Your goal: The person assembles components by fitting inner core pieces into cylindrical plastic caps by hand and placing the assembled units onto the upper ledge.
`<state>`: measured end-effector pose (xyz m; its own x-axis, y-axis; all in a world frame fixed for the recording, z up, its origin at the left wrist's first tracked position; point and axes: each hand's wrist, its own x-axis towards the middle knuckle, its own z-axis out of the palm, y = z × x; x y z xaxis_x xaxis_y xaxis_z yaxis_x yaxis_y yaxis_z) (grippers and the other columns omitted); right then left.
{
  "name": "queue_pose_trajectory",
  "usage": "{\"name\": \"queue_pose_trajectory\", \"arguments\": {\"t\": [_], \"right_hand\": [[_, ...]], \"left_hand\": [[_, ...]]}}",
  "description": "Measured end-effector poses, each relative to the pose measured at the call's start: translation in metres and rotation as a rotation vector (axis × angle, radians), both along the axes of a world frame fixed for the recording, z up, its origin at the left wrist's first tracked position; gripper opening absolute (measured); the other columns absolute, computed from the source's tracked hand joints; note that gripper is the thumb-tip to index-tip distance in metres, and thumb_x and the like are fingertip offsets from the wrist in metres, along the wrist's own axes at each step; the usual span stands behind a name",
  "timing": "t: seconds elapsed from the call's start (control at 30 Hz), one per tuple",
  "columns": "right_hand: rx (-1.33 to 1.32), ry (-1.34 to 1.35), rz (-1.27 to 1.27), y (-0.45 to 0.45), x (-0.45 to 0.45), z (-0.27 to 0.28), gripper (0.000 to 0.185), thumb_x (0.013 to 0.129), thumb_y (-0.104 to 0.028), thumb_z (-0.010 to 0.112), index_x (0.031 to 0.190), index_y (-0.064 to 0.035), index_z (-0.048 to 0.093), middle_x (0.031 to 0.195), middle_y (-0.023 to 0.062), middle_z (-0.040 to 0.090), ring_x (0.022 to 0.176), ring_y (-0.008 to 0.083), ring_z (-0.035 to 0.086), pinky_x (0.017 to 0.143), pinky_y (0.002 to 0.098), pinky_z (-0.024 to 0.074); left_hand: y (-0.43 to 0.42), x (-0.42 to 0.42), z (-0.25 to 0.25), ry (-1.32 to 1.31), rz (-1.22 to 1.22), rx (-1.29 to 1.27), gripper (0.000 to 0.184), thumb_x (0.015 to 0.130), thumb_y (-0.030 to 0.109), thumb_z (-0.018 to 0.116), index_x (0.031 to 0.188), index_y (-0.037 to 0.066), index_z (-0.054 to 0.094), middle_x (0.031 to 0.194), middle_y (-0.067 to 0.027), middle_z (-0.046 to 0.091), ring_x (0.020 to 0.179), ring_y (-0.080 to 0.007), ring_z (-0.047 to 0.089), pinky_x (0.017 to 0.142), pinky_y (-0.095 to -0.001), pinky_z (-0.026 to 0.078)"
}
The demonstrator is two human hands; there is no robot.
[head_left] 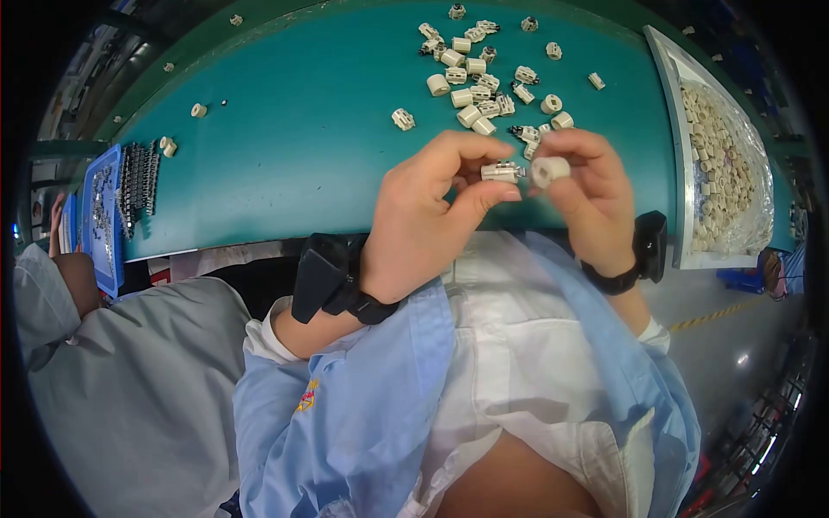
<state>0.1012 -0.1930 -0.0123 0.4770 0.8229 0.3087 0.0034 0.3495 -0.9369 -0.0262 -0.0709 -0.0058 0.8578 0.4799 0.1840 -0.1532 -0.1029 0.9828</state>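
Note:
My left hand (pixel 432 194) pinches a small cream connector core (pixel 499 172) between thumb and fingertips, its metal-looking tip pointing right. In my right hand (pixel 596 190) is a short cream plastic sleeve (pixel 551 170), its round opening turned toward the core. The two parts are close together, and I cannot tell whether they touch. Both hands are held over the near edge of the green table mat (pixel 285 155). Just beyond them lies a scattered group of loose cream sleeves (pixel 439 85) and connector cores (pixel 403 118).
At the right stands a white tray (pixel 675 155) with a clear plastic bag full of cream sleeves (pixel 717 186). A blue tray (pixel 105 224) of small metal parts is at the left, beside rows of dark parts (pixel 138 186). Another person in grey (pixel 147 371) sits at the left.

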Motion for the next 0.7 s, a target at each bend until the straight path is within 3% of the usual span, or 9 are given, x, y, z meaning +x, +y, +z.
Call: {"name": "queue_pose_trajectory", "arguments": {"t": [0.1,0.3,0.47,0.57,0.7], "right_hand": [[-0.062,0.003,0.068,-0.008,0.012,-0.004,0.033,0.084,-0.011,0.057,0.113,0.0013,0.049,0.098,0.0065,0.055,0.083,0.0097,0.053,0.07,0.0205,0.0444],[-0.047,0.052,0.061,-0.002,0.003,0.003,0.031,0.085,-0.005,0.054,0.114,0.0017,0.046,0.103,0.0092,0.054,0.085,0.0098,0.053,0.073,0.0211,0.0446],[-0.165,0.157,0.108,-0.007,0.006,0.009,0.026,0.084,-0.002,0.053,0.109,0.0017,0.048,0.102,0.0093,0.054,0.089,0.0107,0.052,0.076,0.0219,0.0432],[0.009,0.033,0.083,-0.003,0.003,0.0,0.025,0.083,-0.001,0.054,0.107,0.0003,0.048,0.099,0.0086,0.053,0.088,0.011,0.052,0.076,0.0225,0.0433],[-0.023,-0.036,0.07,-0.006,0.008,0.0,0.025,0.08,0.002,0.055,0.105,0.0002,0.049,0.098,0.0075,0.053,0.087,0.0117,0.052,0.077,0.0234,0.0432]], "left_hand": [[0.001,-0.001,-0.006,-0.054,-0.052,0.087,0.027,0.078,-0.003,0.06,0.104,-0.004,0.051,0.096,-0.0089,0.057,0.081,-0.0114,0.056,0.072,-0.0214,0.047],[0.0,0.0,-0.001,0.006,-0.046,-0.319,0.022,0.081,0.003,0.058,0.102,-0.002,0.053,0.09,-0.0081,0.06,0.078,-0.009,0.056,0.066,-0.0196,0.046],[0.005,-0.001,-0.004,0.041,-0.087,-0.439,0.021,0.085,0.011,0.056,0.102,0.0,0.054,0.084,-0.0068,0.061,0.073,-0.0079,0.055,0.063,-0.0191,0.045],[0.005,-0.001,-0.002,0.079,-0.103,-0.488,0.022,0.086,0.014,0.055,0.103,0.001,0.053,0.083,-0.0067,0.061,0.072,-0.008,0.055,0.063,-0.0195,0.045],[0.005,0.0,-0.004,0.039,-0.101,-0.498,0.022,0.085,0.013,0.056,0.104,0.001,0.05,0.084,-0.0066,0.06,0.073,-0.0088,0.056,0.064,-0.0202,0.045]]}}
